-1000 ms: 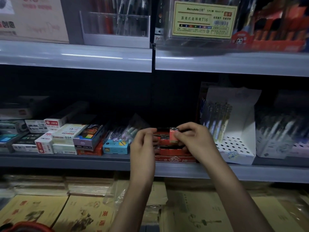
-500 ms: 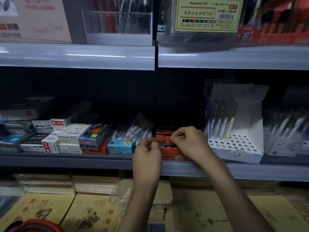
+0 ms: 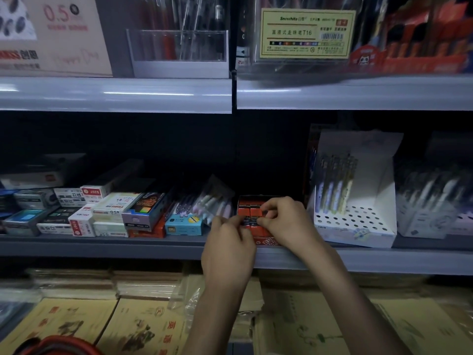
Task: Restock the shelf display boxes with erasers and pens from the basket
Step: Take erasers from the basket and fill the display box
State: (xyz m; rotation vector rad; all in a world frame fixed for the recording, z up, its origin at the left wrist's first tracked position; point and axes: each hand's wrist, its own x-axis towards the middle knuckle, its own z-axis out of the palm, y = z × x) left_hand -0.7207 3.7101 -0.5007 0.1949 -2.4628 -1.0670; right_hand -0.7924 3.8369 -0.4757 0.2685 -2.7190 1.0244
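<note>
Dim grey shop shelving fills the view, and the middle shelf (image 3: 128, 245) is crowded with stationery boxes. At its front lip sits the red eraser box (image 3: 252, 204), between a pen packet (image 3: 217, 201) and a white dotted pen box (image 3: 358, 224). The 2 hands meet over its front row: left hand (image 3: 227, 249) and right hand (image 3: 286, 221) pinch a dark-ended eraser (image 3: 248, 222) with curled fingertips. Dark open space rises above the box. A red basket (image 3: 64, 345) rim shows bottom left.

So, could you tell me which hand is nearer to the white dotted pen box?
Right. The right hand sits just left of the white dotted pen box; the left hand is further left.
</note>
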